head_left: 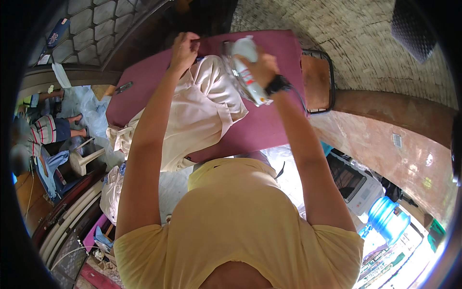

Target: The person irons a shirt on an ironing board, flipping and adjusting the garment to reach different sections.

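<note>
A cream, collared-looking garment [199, 108] lies spread over a maroon-covered ironing board [269, 127], its lower part hanging off the near left edge. My right hand [262, 67] is wrapped round the handle of a clothes iron [245, 79], a little smeared by motion. The iron is tilted and beside the garment's right edge; whether its plate touches the cloth cannot be made out. At the far edge of the garment, my left hand [185, 50] has its fingers curled together. What they pinch, if anything, is hidden.
A small dark object [124, 87] lies on the board's left end. Beyond the right end is a black metal frame [332, 86]. At left, a person in a striped top [44, 129] is near a cream plastic stool [85, 159]. A blue water jug [387, 219] stands lower right.
</note>
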